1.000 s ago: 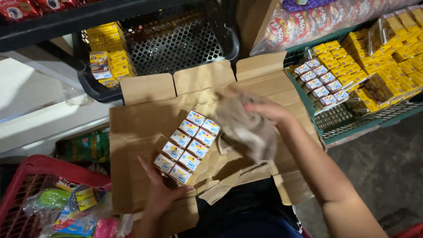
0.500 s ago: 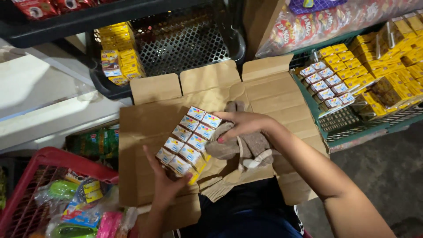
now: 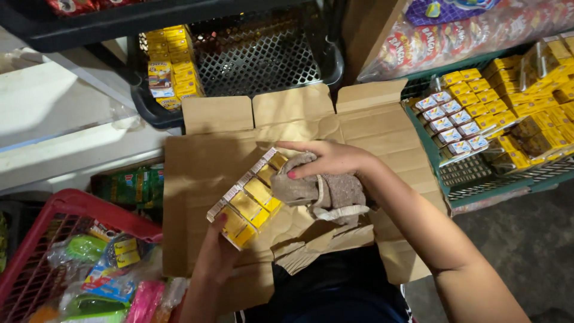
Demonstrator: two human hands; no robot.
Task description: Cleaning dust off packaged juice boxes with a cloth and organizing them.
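A flattened brown cardboard sheet (image 3: 209, 173) fills the near centre, a red plastic basket (image 3: 72, 209) to its left. On it, tilted, is the wrapped block of small yellow boxes (image 3: 248, 200). The left hand (image 3: 216, 254) grips its near corner (one-cornered, it might slip); the right hand (image 3: 329, 161) presses a grey cloth (image 3: 335, 191) against it, arm bent, fingers curled.

- Shrink-wrapped block of small yellow boxes (image 3: 248, 200): tilted on edge, its long axis running from 7 to 1 o'clock, over the flattened cardboard
- Crumpled grey-brown cloth (image 3: 323, 190): bunched, touching the block's 3 o'clock side
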